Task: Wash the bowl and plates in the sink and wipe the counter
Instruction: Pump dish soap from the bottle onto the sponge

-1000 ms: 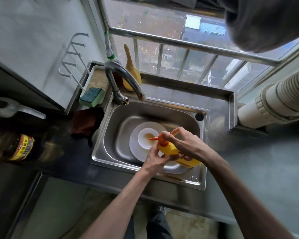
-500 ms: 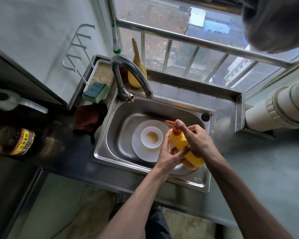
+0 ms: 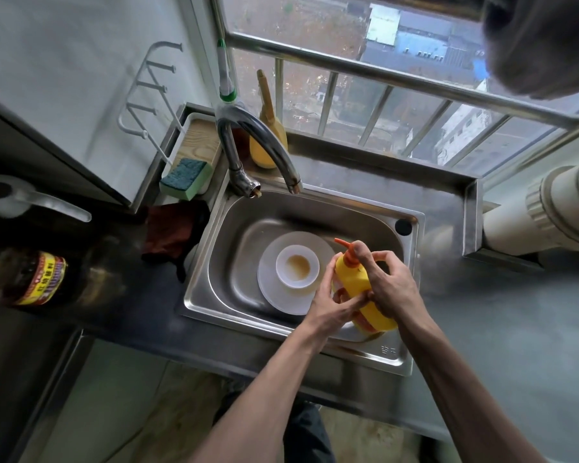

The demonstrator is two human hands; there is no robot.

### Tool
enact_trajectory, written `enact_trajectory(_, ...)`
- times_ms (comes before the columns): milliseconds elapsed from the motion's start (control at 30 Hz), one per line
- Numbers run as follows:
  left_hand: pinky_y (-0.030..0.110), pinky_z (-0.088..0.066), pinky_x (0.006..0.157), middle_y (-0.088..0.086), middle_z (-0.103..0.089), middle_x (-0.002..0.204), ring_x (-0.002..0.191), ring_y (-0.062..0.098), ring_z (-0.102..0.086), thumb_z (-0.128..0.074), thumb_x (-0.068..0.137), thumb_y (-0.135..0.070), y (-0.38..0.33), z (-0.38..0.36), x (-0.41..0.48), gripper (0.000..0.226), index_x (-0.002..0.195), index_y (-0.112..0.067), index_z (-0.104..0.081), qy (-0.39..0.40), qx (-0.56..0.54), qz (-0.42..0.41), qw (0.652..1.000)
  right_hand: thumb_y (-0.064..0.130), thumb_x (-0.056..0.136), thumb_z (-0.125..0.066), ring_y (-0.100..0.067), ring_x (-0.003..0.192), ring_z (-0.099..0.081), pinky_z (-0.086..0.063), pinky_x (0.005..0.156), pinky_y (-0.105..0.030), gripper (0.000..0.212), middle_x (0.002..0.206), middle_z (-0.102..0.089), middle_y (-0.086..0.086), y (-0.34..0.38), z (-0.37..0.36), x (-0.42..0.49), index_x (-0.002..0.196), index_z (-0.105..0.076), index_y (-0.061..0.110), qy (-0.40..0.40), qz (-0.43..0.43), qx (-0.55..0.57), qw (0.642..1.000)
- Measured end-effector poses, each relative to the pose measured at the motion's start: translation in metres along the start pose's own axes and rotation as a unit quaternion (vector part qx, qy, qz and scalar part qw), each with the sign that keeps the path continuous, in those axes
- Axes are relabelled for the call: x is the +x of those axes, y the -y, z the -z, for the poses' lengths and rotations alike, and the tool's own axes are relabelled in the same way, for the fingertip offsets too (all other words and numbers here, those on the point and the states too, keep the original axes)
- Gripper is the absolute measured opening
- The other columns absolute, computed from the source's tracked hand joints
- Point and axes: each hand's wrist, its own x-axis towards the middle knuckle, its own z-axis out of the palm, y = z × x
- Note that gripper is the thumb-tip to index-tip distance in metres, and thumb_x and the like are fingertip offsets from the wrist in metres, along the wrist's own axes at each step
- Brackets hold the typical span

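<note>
Yellow soap bottle (image 3: 351, 279) held over the near right corner of the sink (image 3: 234, 235). Left hand (image 3: 328, 305) grips its lower body; right hand (image 3: 391, 289) wraps the upper part, one finger on the orange pump. White bowl (image 3: 297, 266) sits on a white plate (image 3: 281, 295) in the sink, brown residue inside. No suds, no water from the tap (image 3: 264, 142). Judged: soaping step, washing barely begun. Left to do: scrub, rinse, wipe the bench (image 3: 498, 329). Sponge (image 3: 185, 177) and dark cloth (image 3: 173, 230) lie untouched left of the sink.
</note>
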Motion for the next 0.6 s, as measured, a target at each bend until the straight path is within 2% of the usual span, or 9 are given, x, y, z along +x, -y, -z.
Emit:
enact_trajectory(100,0.038,-0.054,0.104,-0.005,-0.039,0.157,0.139,0.023,-0.047,-0.082,0.088,-0.029,0.003,0.002,0.001,0.091,0.154,-0.051,-0.023,0.007,0.008,0.0,1.0,0.095,0.076,-0.042,-0.025,0.103,-0.063,-0.056,0.091,-0.049,0.071,0.111,-0.059,0.001,-0.004,-0.001,0.003,0.119,-0.05,0.038,0.016,-0.016,0.005,1.0)
enact_trajectory(200,0.022,-0.056,0.092,-0.006,-0.037,0.158,0.134,0.018,-0.048,-0.08,0.089,-0.027,0.003,0.002,0.002,0.093,0.157,-0.048,-0.02,0.012,0.007,0.005,1.0,0.101,0.07,-0.04,-0.027,0.104,-0.064,-0.057,0.095,-0.055,0.081,0.109,-0.059,0.002,-0.003,0.0,0.004,0.12,-0.05,0.037,0.018,-0.029,0.013,0.999)
enact_trajectory(233,0.024,-0.056,0.094,-0.006,-0.037,0.159,0.134,0.019,-0.048,-0.08,0.089,-0.029,0.003,0.003,0.003,0.095,0.159,-0.047,-0.019,0.017,0.005,0.009,1.0,0.102,0.069,-0.04,-0.027,0.103,-0.065,-0.057,0.095,-0.055,0.084,0.109,-0.06,0.002,-0.001,0.001,0.005,0.121,-0.052,0.036,0.014,-0.031,0.01,0.999)
enact_trajectory(333,0.048,-0.049,0.11,-0.01,-0.04,0.157,0.14,0.022,-0.047,-0.082,0.087,-0.033,-0.003,0.006,0.009,0.098,0.159,-0.048,-0.019,0.036,-0.003,0.018,0.999,0.106,0.058,-0.036,-0.026,0.101,-0.067,-0.057,0.093,-0.054,0.095,0.11,-0.064,0.0,0.006,0.005,0.007,0.12,-0.055,0.036,-0.003,-0.032,0.0,0.999)
enact_trajectory(367,0.051,-0.047,0.112,-0.012,-0.041,0.155,0.139,0.021,-0.047,-0.083,0.086,-0.033,-0.005,0.008,0.01,0.098,0.159,-0.048,-0.02,0.039,0.0,0.021,0.999,0.108,0.056,-0.036,-0.026,0.1,-0.067,-0.057,0.093,-0.053,0.098,0.109,-0.064,0.0,0.008,0.006,0.007,0.119,-0.055,0.036,-0.004,-0.033,0.001,0.999)
enact_trajectory(533,0.045,-0.05,0.11,-0.008,-0.048,0.15,0.125,0.009,-0.057,-0.081,0.089,-0.023,-0.007,0.009,0.011,0.094,0.161,-0.039,-0.023,0.036,-0.001,0.029,0.999,0.102,0.069,-0.043,-0.025,0.1,-0.067,-0.057,0.094,-0.053,0.082,0.104,-0.066,0.002,0.006,0.001,0.004,0.115,-0.058,0.036,-0.017,-0.04,0.012,0.999)
enact_trajectory(600,0.043,-0.048,0.111,-0.007,-0.046,0.152,0.129,0.013,-0.054,-0.08,0.09,-0.023,-0.005,0.011,0.012,0.094,0.162,-0.037,-0.02,0.043,0.014,0.028,0.999,0.104,0.065,-0.042,-0.025,0.098,-0.068,-0.057,0.093,-0.054,0.083,0.104,-0.066,0.004,0.001,-0.001,0.003,0.114,-0.058,0.039,-0.019,-0.045,0.02,0.999)
